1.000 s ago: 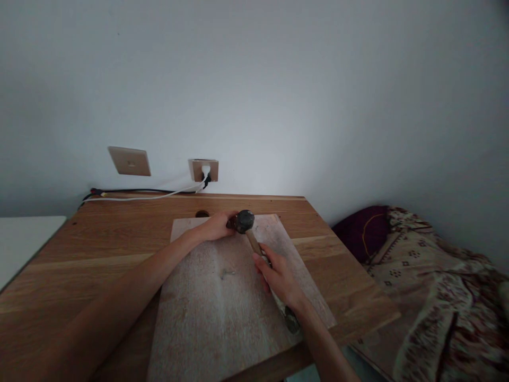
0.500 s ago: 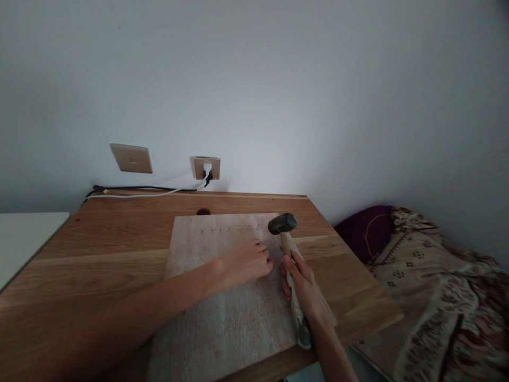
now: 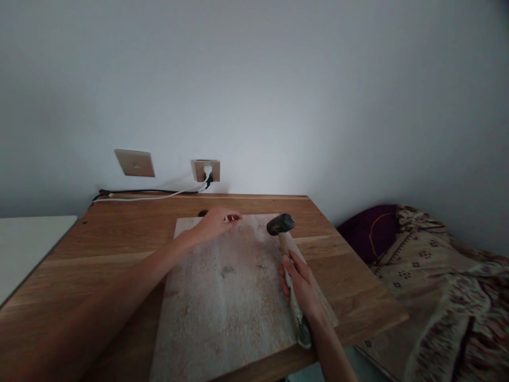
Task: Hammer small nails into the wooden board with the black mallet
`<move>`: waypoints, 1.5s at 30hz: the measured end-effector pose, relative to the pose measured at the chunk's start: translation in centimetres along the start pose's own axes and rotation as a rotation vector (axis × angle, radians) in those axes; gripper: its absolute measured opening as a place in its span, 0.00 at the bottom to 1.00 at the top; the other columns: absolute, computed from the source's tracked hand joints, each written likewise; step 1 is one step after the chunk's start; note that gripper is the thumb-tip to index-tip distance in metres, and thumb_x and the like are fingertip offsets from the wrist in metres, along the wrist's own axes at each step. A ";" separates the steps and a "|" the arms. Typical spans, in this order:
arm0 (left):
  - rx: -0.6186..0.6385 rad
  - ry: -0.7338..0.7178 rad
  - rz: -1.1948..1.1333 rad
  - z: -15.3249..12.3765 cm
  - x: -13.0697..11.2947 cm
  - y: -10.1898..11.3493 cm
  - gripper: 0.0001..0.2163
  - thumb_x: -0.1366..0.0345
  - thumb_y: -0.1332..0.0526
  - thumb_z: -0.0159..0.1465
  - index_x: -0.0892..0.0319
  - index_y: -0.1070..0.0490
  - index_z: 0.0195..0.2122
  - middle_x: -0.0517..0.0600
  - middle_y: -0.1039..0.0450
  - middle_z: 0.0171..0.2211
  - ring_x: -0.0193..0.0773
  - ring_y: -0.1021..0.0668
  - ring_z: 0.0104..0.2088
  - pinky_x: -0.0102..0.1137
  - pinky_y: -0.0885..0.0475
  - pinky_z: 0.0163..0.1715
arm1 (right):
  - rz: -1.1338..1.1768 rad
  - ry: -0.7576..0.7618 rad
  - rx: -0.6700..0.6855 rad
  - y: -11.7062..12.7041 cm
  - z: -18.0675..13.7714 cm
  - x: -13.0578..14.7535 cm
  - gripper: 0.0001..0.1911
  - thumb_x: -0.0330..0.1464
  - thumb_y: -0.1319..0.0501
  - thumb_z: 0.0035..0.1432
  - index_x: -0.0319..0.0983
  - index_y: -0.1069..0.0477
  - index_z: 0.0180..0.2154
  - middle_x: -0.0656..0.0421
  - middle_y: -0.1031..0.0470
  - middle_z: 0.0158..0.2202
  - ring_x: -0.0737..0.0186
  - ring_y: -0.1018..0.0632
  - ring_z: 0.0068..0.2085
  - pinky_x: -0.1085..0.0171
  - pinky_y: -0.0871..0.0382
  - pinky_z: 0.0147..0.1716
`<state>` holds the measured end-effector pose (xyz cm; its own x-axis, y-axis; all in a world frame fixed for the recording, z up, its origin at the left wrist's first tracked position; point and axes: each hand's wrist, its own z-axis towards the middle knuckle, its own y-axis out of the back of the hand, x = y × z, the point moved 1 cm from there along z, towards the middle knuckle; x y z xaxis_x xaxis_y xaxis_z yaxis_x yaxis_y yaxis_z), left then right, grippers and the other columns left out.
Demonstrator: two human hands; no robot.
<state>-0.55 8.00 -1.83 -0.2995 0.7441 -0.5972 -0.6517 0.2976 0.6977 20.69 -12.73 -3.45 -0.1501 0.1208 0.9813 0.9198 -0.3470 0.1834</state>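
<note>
My right hand (image 3: 300,278) is wrapped round the handle of a hammer (image 3: 280,225), whose dark head points up and away from me over the board's right side. Its handle is bare wood near the head and whitish and worn lower down. Near the far edge of a pale wooden board (image 3: 222,318), my left hand (image 3: 214,223) has its fingers drawn together in a pinch. Whatever is between those fingertips is too small to make out. Small thin pieces, perhaps nails (image 3: 260,266), lie on the board's surface.
The board rests on a wooden table (image 3: 99,254) against the wall. Cables (image 3: 159,197) run along the back edge to a wall socket (image 3: 213,171). A white surface (image 3: 32,244) is at left; patterned bedding (image 3: 421,286) and a purple cushion (image 3: 369,233) are at right.
My left hand has moved from mid-board, beside the hammer handle, away and to the left, to the board's far edge. My right hand keeps the hammer in nearly the same place.
</note>
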 end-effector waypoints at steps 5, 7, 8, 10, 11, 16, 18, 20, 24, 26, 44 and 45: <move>0.008 0.112 -0.010 -2.0 2.0 -0.9 0.07 0.72 0.35 0.64 0.59 0.19 0.41 0.49 0.17 0.36 0.36 0.20 0.32 0.30 0.28 0.36 | -0.038 0.019 0.013 0.0 0.0 -0.1 0.22 0.53 0.40 0.64 0.43 0.34 0.30 0.67 0.36 0.17 0.69 0.36 0.15 0.69 0.40 0.12; -0.004 0.123 0.013 -2.4 1.9 -1.2 0.07 0.71 0.35 0.65 0.58 0.19 0.42 0.49 0.17 0.36 0.36 0.20 0.32 0.30 0.28 0.37 | -0.035 0.025 0.012 0.0 0.0 0.0 0.22 0.53 0.41 0.64 0.43 0.35 0.30 0.67 0.36 0.17 0.68 0.36 0.15 0.69 0.41 0.12; -0.006 0.123 0.023 -2.5 1.9 -1.2 0.07 0.71 0.35 0.65 0.58 0.19 0.42 0.49 0.17 0.35 0.36 0.20 0.31 0.30 0.29 0.36 | -0.032 0.021 0.012 -0.1 0.0 0.0 0.22 0.53 0.40 0.64 0.43 0.35 0.30 0.67 0.36 0.17 0.68 0.36 0.15 0.69 0.41 0.12; -0.005 0.116 0.029 -2.5 1.9 -1.1 0.06 0.71 0.35 0.65 0.58 0.20 0.42 0.49 0.18 0.35 0.35 0.21 0.31 0.30 0.29 0.36 | -0.027 0.007 0.008 -0.1 0.0 0.1 0.23 0.54 0.40 0.63 0.43 0.34 0.30 0.67 0.36 0.18 0.68 0.36 0.15 0.69 0.42 0.11; -0.007 0.112 0.027 -2.5 1.9 -1.0 0.06 0.71 0.35 0.65 0.58 0.20 0.42 0.48 0.18 0.35 0.35 0.21 0.31 0.30 0.29 0.36 | -0.028 0.004 0.006 -0.1 0.0 0.0 0.23 0.55 0.40 0.63 0.43 0.34 0.30 0.67 0.36 0.18 0.68 0.36 0.15 0.69 0.42 0.11; 0.002 0.109 0.004 -2.6 2.0 -1.0 0.08 0.73 0.37 0.64 0.58 0.20 0.41 0.47 0.18 0.33 0.35 0.21 0.30 0.29 0.29 0.35 | -0.047 0.005 0.000 -0.1 0.0 -0.1 0.22 0.54 0.39 0.62 0.43 0.34 0.30 0.66 0.34 0.19 0.68 0.35 0.15 0.68 0.41 0.12; 0.013 0.093 0.021 -2.7 2.0 -1.0 0.08 0.73 0.37 0.64 0.58 0.20 0.41 0.48 0.18 0.35 0.35 0.21 0.31 0.29 0.29 0.36 | -0.048 0.000 0.000 -0.2 0.0 -0.1 0.22 0.54 0.39 0.62 0.43 0.34 0.31 0.65 0.33 0.21 0.68 0.34 0.16 0.68 0.41 0.11; 0.019 0.067 0.056 -2.8 1.9 -1.0 0.09 0.73 0.37 0.64 0.58 0.20 0.42 0.50 0.18 0.38 0.37 0.19 0.34 0.31 0.28 0.38 | -0.058 0.000 0.003 -0.2 0.0 0.0 0.22 0.55 0.39 0.61 0.43 0.35 0.30 0.64 0.33 0.21 0.68 0.34 0.16 0.68 0.41 0.11; 0.026 0.017 0.068 -2.9 1.8 -1.0 0.09 0.72 0.38 0.66 0.57 0.19 0.43 0.52 0.18 0.43 0.40 0.18 0.41 0.33 0.27 0.44 | -0.113 0.030 0.020 -0.4 -0.2 0.5 0.23 0.55 0.41 0.62 0.43 0.35 0.29 0.66 0.35 0.18 0.68 0.35 0.15 0.69 0.40 0.12; 0.022 -0.007 0.058 -2.9 1.9 -1.1 0.09 0.72 0.37 0.66 0.57 0.19 0.43 0.52 0.18 0.43 0.41 0.18 0.43 0.33 0.27 0.45 | -0.121 0.016 0.031 -0.6 -0.4 0.8 0.23 0.55 0.40 0.61 0.43 0.35 0.30 0.66 0.35 0.19 0.68 0.35 0.15 0.69 0.40 0.11; -0.045 0.127 -0.111 -2.7 3.1 -1.8 0.24 0.79 0.38 0.56 0.61 0.28 0.55 0.50 0.18 0.37 0.37 0.19 0.32 0.30 0.26 0.34 | -0.165 0.051 0.292 -7.1 1.0 3.3 0.17 0.48 0.44 0.66 0.42 0.35 0.34 0.68 0.35 0.23 0.71 0.36 0.14 0.70 0.42 0.09; -0.044 0.128 -0.113 -2.6 3.1 -1.7 0.25 0.80 0.38 0.56 0.61 0.28 0.56 0.50 0.18 0.37 0.37 0.19 0.32 0.30 0.26 0.35 | -0.168 0.058 0.291 -7.1 1.0 3.2 0.16 0.48 0.44 0.66 0.42 0.35 0.34 0.68 0.36 0.23 0.71 0.36 0.14 0.70 0.42 0.09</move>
<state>-2.18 8.19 -5.94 -0.3074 0.6244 -0.7180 -0.7151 0.3462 0.6073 14.01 -8.99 -1.68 -0.3211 0.0974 0.9420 0.9441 -0.0459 0.3265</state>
